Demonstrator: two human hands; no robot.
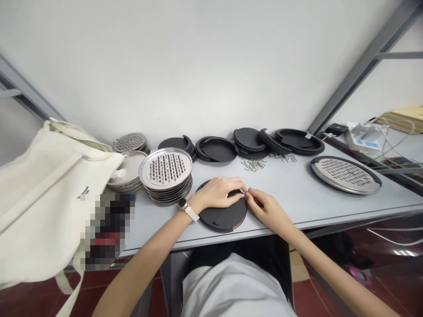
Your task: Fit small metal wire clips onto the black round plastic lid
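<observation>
A black round disc [224,218] with a raised partial rim lies flat near the table's front edge. My left hand [220,192] rests across its top, thumb and fingers closing at the right side of its rim. At that same spot my right hand [266,209] is closed in a pinch, its fingertips meeting those of the left. Anything small between the fingertips is too hidden to name. Beyond the disc, a loose pile of small metal hooks or clips [254,164] lies on the table.
To the left stand a stack of round metal grater plates [165,169], plain metal discs [128,169] and a cream bag [56,189]. Black round parts [220,149] line the wall. An assembled grater disc [346,175] lies at right. Metal frame posts [360,70] flank the table [291,193].
</observation>
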